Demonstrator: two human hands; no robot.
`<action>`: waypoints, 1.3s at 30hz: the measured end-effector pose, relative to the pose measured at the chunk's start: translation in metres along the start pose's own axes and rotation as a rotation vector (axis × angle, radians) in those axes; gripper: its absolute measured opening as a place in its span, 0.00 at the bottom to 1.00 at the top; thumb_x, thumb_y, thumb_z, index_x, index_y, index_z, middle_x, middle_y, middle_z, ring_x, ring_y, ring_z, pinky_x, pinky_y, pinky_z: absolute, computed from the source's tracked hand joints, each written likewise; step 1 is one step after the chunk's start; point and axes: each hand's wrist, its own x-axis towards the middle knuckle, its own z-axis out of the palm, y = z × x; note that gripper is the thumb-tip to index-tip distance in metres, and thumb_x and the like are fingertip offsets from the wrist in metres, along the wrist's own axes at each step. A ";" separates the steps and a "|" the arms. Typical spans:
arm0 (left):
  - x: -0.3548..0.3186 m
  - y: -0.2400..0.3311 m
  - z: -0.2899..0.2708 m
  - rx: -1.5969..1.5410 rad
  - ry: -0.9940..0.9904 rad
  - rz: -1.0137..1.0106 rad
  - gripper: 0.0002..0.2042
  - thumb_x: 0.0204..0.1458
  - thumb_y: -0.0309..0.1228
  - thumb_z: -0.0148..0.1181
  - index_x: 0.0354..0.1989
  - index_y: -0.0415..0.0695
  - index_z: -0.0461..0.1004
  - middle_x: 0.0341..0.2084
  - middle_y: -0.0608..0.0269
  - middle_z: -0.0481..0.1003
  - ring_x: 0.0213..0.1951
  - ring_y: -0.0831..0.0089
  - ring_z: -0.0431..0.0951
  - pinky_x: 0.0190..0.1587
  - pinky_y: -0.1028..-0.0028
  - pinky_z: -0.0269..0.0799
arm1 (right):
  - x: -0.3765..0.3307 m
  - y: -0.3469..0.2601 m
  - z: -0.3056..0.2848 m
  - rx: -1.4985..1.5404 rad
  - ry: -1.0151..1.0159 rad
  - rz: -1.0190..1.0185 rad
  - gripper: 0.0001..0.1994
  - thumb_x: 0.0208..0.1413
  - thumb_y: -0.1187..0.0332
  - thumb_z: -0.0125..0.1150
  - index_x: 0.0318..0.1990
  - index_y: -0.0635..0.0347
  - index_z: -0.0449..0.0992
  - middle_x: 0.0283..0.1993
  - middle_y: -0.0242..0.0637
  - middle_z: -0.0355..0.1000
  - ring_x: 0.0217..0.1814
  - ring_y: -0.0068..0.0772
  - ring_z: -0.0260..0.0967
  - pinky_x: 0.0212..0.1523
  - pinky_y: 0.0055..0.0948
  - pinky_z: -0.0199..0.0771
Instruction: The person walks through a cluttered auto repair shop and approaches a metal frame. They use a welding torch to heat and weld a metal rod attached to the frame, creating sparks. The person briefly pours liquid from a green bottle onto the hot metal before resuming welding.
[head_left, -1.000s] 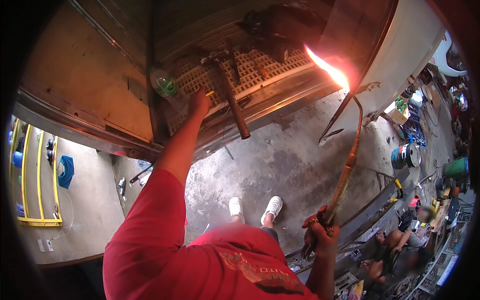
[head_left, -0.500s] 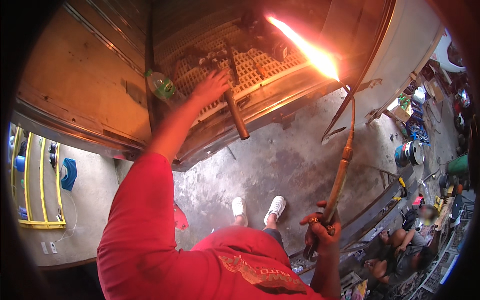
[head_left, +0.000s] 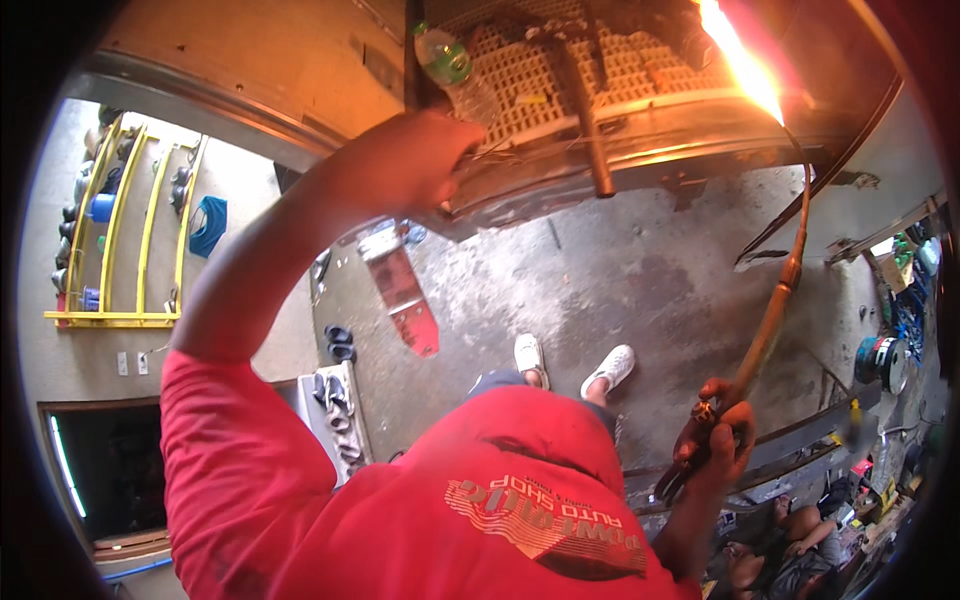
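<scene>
My right hand (head_left: 718, 430) is wrapped round the handle of a lit gas torch (head_left: 768, 325) with a long thin neck. From its tip a bright flame (head_left: 740, 60) points up and to the left. My left hand (head_left: 440, 160) is at the near edge of a metal-rimmed ledge, its fingers curled; what they hold, if anything, is unclear. Thin strands show beside it. Just beyond that hand a clear plastic bottle (head_left: 442, 55) with a green label lies tilted. A metal pipe (head_left: 590, 130) sticks out over the ledge from a pale plastic grid (head_left: 640, 80).
A yellow rack (head_left: 110, 320) stands at the left wall. Shoes (head_left: 340, 410) lie on a low shelf below it. A red and silver panel (head_left: 400, 295) rests on the concrete floor. At the right are a seated person (head_left: 800, 530), steel beams (head_left: 800, 435) and a round drum (head_left: 882, 365).
My left hand has gone from beside the pipe to the ledge's near edge, its fingers now curled. The view has shifted left. My right hand still grips the lit torch.
</scene>
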 end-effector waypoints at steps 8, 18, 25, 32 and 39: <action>-0.138 0.026 0.165 -1.099 -0.085 -0.242 0.39 0.60 0.41 0.69 0.74 0.54 0.50 0.41 0.52 0.72 0.41 0.68 0.76 0.47 0.67 0.75 | -0.063 0.072 0.051 0.079 -0.287 0.281 0.10 0.57 0.75 0.63 0.29 0.63 0.67 0.53 0.59 0.66 0.26 0.24 0.74 0.27 0.22 0.78; -0.190 0.033 0.226 -1.948 0.077 -0.277 0.48 0.56 0.27 0.69 0.78 0.47 0.40 0.34 0.66 0.72 0.38 0.77 0.73 0.40 0.74 0.71 | -0.112 0.151 0.145 -0.352 -0.957 0.334 0.10 0.53 0.78 0.65 0.24 0.60 0.69 0.48 0.47 0.72 0.44 0.38 0.73 0.45 0.37 0.72; -0.208 0.007 0.226 -1.907 0.171 -0.387 0.47 0.52 0.23 0.68 0.79 0.50 0.46 0.37 0.66 0.73 0.38 0.77 0.71 0.43 0.76 0.66 | -0.108 0.169 0.175 -0.311 -1.045 0.294 0.09 0.53 0.78 0.64 0.26 0.62 0.69 0.49 0.47 0.69 0.47 0.38 0.69 0.48 0.36 0.69; -0.224 -0.020 0.230 -1.950 0.170 -0.409 0.42 0.63 0.38 0.62 0.80 0.57 0.40 0.39 0.67 0.71 0.31 0.79 0.67 0.32 0.77 0.63 | -0.102 0.186 0.179 -0.356 -0.963 0.167 0.07 0.52 0.76 0.67 0.29 0.62 0.72 0.48 0.47 0.69 0.44 0.39 0.71 0.45 0.36 0.71; -0.227 -0.032 0.229 -1.614 0.336 -0.537 0.33 0.66 0.33 0.57 0.78 0.50 0.51 0.34 0.70 0.68 0.24 0.84 0.63 0.25 0.80 0.62 | -0.089 0.172 0.172 -0.483 -0.796 0.114 0.10 0.50 0.75 0.71 0.28 0.59 0.71 0.49 0.50 0.72 0.50 0.40 0.75 0.47 0.35 0.75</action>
